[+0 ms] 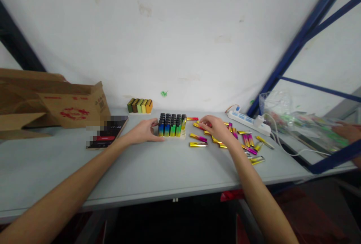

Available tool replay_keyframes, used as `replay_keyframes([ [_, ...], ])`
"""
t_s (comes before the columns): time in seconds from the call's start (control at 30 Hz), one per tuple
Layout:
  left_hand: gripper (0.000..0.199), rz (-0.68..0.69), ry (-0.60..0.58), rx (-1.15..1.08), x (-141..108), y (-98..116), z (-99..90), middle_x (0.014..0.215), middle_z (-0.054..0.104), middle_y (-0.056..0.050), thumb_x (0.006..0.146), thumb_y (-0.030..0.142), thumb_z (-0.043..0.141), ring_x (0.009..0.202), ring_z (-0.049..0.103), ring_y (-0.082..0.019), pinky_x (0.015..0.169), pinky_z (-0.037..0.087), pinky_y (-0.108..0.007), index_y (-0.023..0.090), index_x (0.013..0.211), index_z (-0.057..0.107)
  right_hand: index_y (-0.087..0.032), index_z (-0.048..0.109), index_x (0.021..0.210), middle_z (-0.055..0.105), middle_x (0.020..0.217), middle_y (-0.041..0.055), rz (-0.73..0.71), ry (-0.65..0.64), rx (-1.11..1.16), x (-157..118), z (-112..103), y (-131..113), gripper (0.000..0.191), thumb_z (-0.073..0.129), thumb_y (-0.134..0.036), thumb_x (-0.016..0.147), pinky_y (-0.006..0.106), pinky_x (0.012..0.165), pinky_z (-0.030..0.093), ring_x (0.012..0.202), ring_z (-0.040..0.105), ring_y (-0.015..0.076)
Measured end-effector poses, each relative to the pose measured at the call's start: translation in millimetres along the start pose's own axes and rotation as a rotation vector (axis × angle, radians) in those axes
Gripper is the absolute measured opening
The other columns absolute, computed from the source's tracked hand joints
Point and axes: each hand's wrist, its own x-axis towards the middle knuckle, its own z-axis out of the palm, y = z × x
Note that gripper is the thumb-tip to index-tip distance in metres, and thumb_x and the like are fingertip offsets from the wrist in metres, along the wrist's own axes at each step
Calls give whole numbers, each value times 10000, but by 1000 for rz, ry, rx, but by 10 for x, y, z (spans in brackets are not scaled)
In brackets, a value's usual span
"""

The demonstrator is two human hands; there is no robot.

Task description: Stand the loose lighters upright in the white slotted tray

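A pale tray (183, 137) holds upright lighters (170, 128) in rows, blue to green with black tops, and a yellow one at the right end. My left hand (143, 131) grips the left end of this group, thumb at the front and fingers behind. Over the loose shiny lighters to the right, my right hand (216, 126) has its fingers bent together at a yellow lighter (196, 125); the fingers partly hide the contact. Several yellow and magenta lighters (248, 139) lie scattered beneath and beside that hand.
A second block of lighters (140, 105) stands by the wall. On the left are a cardboard box (76, 104) and a partly blurred phone-like screen (108, 134). A white power strip (248, 121) with cables lies at the right, near a blue frame (296, 52). Another person's hand (348, 131) shows beyond it.
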Motion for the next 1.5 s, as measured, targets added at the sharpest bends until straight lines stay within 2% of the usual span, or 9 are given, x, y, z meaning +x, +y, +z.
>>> replay_keyframes([
  [0.1, 649, 1, -5, -4, 5, -25, 10, 803, 647, 6, 622, 717, 761, 672, 585, -190, 604, 403, -281, 197, 947, 548, -194, 727, 976, 717, 986, 75, -72, -112, 8, -233, -164, 68, 154, 640, -320, 959, 339, 863, 495, 925, 662, 211],
  [0.23, 647, 2, 0, -12, 3, -34, 14, 786, 645, 5, 620, 711, 767, 681, 600, -198, 610, 407, -286, 195, 944, 552, -199, 745, 1021, 676, 1043, 97, -118, -230, -31, -468, -123, 63, 155, 707, -303, 912, 393, 929, 506, 1024, 636, 246],
  [0.47, 648, -2, 7, -55, -15, -1, 4, 781, 644, 11, 613, 687, 780, 643, 576, -179, 578, 397, -274, 187, 980, 591, -194, 730, 1013, 637, 1082, 126, -182, -110, -12, -527, 1, 53, 165, 606, -295, 972, 465, 974, 508, 1069, 626, 269],
  [0.8, 645, 16, 22, -41, -9, 44, -3, 832, 665, -4, 614, 703, 770, 671, 578, -191, 588, 413, -279, 193, 972, 601, -230, 703, 970, 713, 1168, 75, 121, 321, 871, -194, -48, -68, 288, 697, -506, 887, 389, 973, 538, 1122, 657, 228],
  [0.93, 635, 10, 11, -87, -8, 36, 6, 844, 663, 2, 601, 686, 784, 635, 554, -170, 569, 409, -271, 196, 956, 592, -263, 591, 964, 740, 1014, 27, 188, 333, 1227, 0, -84, -241, 341, 729, -550, 844, 338, 778, 595, 873, 709, 177],
  [1.0, 642, 7, 4, -80, -5, 23, 8, 848, 663, 0, 604, 691, 782, 641, 559, -172, 572, 413, -272, 194, 960, 585, -275, 535, 976, 715, 806, -18, 184, 269, 1242, 70, -77, -333, 363, 700, -576, 857, 258, 568, 540, 588, 631, 126],
  [1.1, 635, 9, 4, -43, -3, 4, 7, 829, 656, 1, 625, 699, 768, 668, 573, -183, 586, 414, -272, 196, 962, 577, -271, 513, 981, 552, 561, -91, 215, 189, 1148, 138, 25, -410, 371, 658, -595, 875, 167, 377, 272, 370, 352, 66],
  [1.37, 620, 0, 9, -44, -13, 27, -8, 803, 650, 4, 613, 701, 768, 666, 577, -190, 589, 407, -279, 199, 917, 568, -214, 455, 660, 221, 521, -90, 365, 26, 1323, 158, 430, -280, 497, 494, -664, 867, 209, 409, 126, 428, 143, 71],
  [1.5, 644, 7, 4, -42, -6, 33, -8, 799, 661, 11, 618, 702, 764, 678, 583, -194, 595, 407, -280, 202, 985, 594, -229, 343, 577, 169, 521, -77, 422, 161, 1280, 128, 432, -305, 465, 412, -567, 888, 219, 405, 98, 441, 99, 86],
])
